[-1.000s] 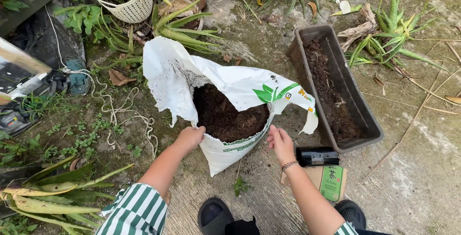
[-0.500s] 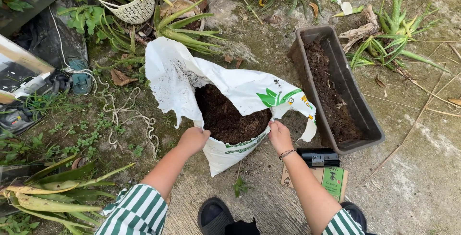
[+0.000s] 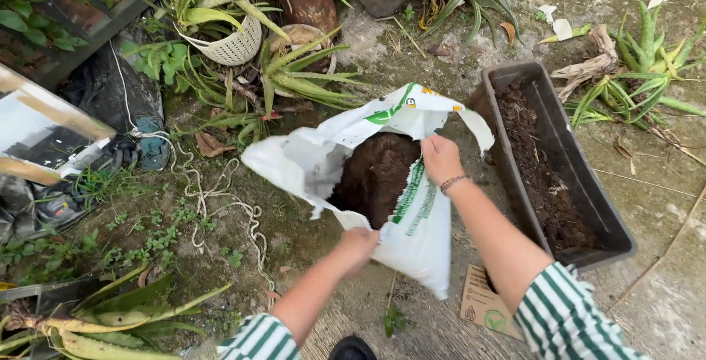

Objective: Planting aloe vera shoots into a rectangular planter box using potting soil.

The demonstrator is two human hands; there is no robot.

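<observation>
A white plastic sack (image 3: 423,231) with green print lies open on the ground, and dark soil (image 3: 373,175) fills it. My left hand (image 3: 358,244) grips the near edge of the sack's mouth. At the right side of the opening my right hand (image 3: 440,157) grips the rim, with a bead bracelet on that wrist. The sack is lifted and turned toward the long dark planter (image 3: 588,191), which sits just to its right and holds soil. Both sleeves are green and white striped.
A brown cardboard piece (image 3: 479,305) lies under my right arm. A white woven pot (image 3: 234,45), leafy plants (image 3: 294,73) and a clay pot stand behind. A white rope (image 3: 213,198) trails over weeds at left. Aloe-like plants (image 3: 640,73) grow at right.
Both hands have taken hold of the sack's rim and raised and turned it toward the planter. The view has shifted, and the black object next to the cardboard is hidden.
</observation>
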